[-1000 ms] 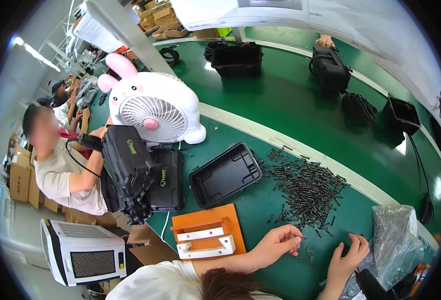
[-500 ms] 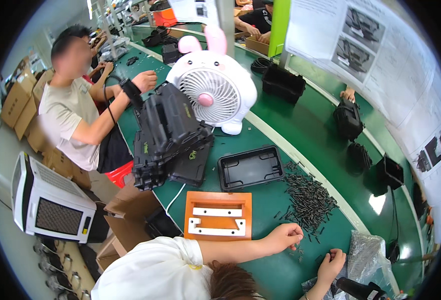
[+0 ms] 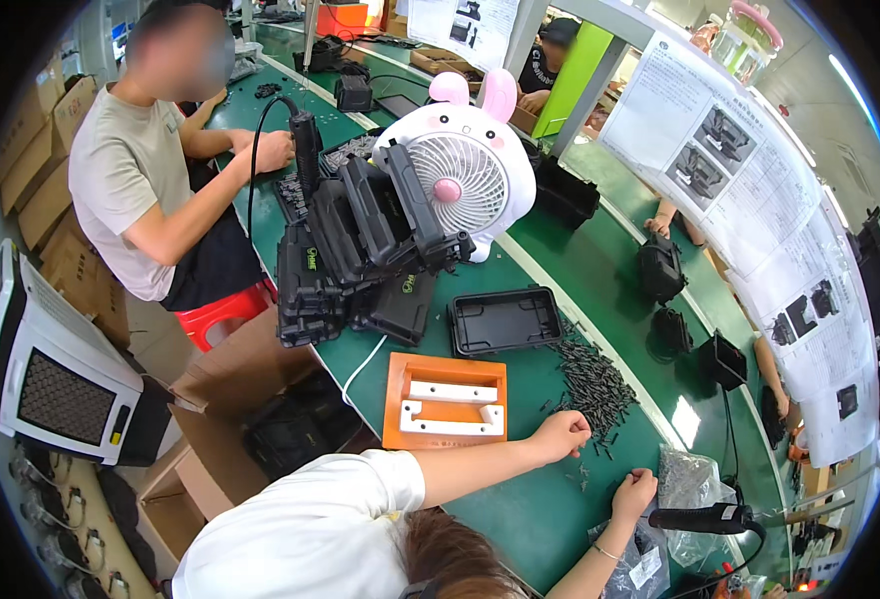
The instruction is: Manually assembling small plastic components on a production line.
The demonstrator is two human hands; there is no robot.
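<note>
My left hand (image 3: 562, 435) is closed with fingertips pinched, over the green table beside a pile of small black pin-like parts (image 3: 599, 387). Anything between those fingers is too small to make out. A few tiny loose pieces (image 3: 585, 475) lie just below it. To its right, my right hand (image 3: 635, 493) is also closed, fingers curled together near a clear plastic bag (image 3: 689, 479); its contents, if any, are hidden. Left of the pile sits an open black case shell (image 3: 506, 321). An orange fixture (image 3: 394, 409) with two white bar-shaped pieces (image 3: 452, 423) lies beside my left forearm.
Stacked black cases (image 3: 360, 240) stand beside a white rabbit-shaped fan (image 3: 460, 170). A black corded power screwdriver (image 3: 699, 519) is near my right forearm. A co-worker (image 3: 140, 170) sits at left, by a cardboard box (image 3: 230, 369). Instruction sheets (image 3: 649, 120) hang at right.
The view has shifted, so the table things appear higher. My hands stay near the pile, both still closed. At left, the co-worker's hands and the upright screwdriver beside them have changed position.
</note>
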